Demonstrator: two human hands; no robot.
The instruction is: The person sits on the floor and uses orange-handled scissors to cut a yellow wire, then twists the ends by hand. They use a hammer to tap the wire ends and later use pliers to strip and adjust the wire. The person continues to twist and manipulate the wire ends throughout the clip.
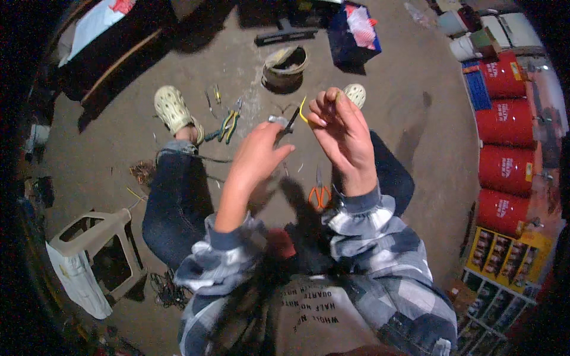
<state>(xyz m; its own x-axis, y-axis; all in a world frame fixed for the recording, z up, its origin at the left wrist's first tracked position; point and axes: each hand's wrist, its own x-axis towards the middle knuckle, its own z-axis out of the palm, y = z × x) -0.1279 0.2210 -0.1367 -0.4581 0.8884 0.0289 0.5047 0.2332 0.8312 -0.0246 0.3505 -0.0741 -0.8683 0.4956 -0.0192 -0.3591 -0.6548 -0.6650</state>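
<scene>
My left hand (pixel 255 155) is curled, its fingertips turned away from view. A black cable end (pixel 291 120) sticks out past its fingers, and a dark length of cable (pixel 215 159) runs from beside that wrist toward my left leg. My right hand (pixel 344 127) is raised beside it, fingers folded and pinched. A thin curved yellow wire (pixel 303 111) comes out of its fingers, close to the cable end. On the floor beyond my left hand lie pliers with green and yellow handles (pixel 228 127). Scissors with orange handles (pixel 319 196) lie between my legs.
A round, worn bucket (pixel 285 74) stands ahead, with a blue bin (pixel 355 41) behind it. Thin tools (pixel 217 95) lie near my left shoe (pixel 172 110). A beige plastic stool (pixel 116 255) is at left. Red drums (pixel 504 121) and a yellow rack (pixel 502 258) line the right.
</scene>
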